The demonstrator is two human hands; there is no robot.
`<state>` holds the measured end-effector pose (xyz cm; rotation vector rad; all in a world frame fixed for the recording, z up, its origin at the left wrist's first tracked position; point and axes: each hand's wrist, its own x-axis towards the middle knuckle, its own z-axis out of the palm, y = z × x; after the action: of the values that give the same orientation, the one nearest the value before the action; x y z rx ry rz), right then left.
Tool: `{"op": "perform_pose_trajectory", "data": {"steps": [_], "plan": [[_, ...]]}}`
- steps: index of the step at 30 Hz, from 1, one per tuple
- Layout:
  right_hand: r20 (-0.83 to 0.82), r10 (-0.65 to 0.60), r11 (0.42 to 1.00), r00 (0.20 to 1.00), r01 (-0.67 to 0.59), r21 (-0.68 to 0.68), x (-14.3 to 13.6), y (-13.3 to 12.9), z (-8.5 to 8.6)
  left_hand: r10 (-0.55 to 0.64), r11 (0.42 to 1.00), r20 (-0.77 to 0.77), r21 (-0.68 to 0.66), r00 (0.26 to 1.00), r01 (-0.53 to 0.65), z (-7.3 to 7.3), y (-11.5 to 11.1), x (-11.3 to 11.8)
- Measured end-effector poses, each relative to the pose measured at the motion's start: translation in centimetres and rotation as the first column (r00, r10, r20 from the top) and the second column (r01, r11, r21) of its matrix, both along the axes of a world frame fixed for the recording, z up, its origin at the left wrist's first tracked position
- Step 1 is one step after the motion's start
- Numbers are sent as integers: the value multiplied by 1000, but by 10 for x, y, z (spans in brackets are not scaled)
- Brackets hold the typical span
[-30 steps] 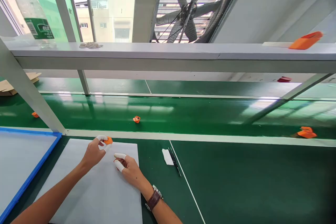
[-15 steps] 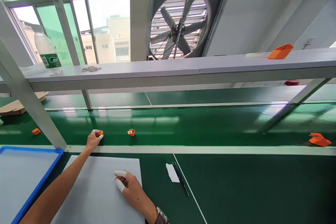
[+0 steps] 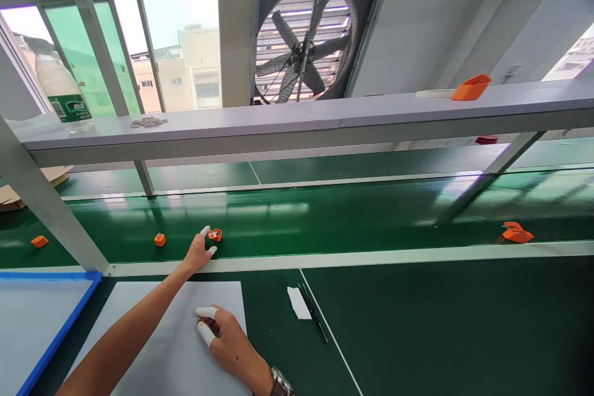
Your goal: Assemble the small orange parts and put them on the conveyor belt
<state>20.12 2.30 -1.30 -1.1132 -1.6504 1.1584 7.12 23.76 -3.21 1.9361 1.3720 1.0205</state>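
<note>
My left hand (image 3: 198,252) reaches across to the green belt (image 3: 334,223). Its white-covered thumb and forefinger are spread at the near left side of a small orange plastic part (image 3: 216,234), which shows a dark and pale inside. I cannot tell whether the fingertips touch it. Another orange part (image 3: 160,239) lies alone on the belt to the left of this hand. Over the right edge of the white sheet (image 3: 153,346) hovers my right hand (image 3: 234,346). White covers sit on its thumb and forefinger, which are bent and slightly apart, with nothing visible between them.
A blue-edged tray (image 3: 69,334) is at lower left. Right of the sheet lie a paper scrap (image 3: 299,303) and a black pen (image 3: 314,312). More orange parts sit at far left (image 3: 39,241) and right (image 3: 517,232). A shelf (image 3: 278,124) with a bottle (image 3: 65,90) spans above.
My left hand has let go of one orange part, leaving it on the belt, and has moved right to another. My right hand stays nearly still. The view has turned slightly right.
</note>
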Motion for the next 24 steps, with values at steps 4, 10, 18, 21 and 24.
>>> {"op": "perform_pose_trajectory", "data": {"steps": [4, 10, 18, 21, 24], "plan": [[35, -1, 1000, 999, 0, 9, 3, 0, 3, 54, 996, 73, -78, 996, -48, 0, 18, 16], [-37, -15, 1000, 999, 15, -7, 0, 5, -10, 25, 998, 133, -60, 991, -17, 14, -4, 10], [-424, -330, 944, 843, 305, -129, -6, 15, -16, -86, 996, 30, -14, 996, 87, 37, -126, -33], [-350, -223, 970, 910, 243, 14, -4, 13, -12, -83, 994, -72, -77, 994, 77, 41, -162, -46], [-252, -164, 974, 954, 197, 109, -4, 10, -10, -99, 970, 4, -223, 995, 97, 45, -185, -55]]}}
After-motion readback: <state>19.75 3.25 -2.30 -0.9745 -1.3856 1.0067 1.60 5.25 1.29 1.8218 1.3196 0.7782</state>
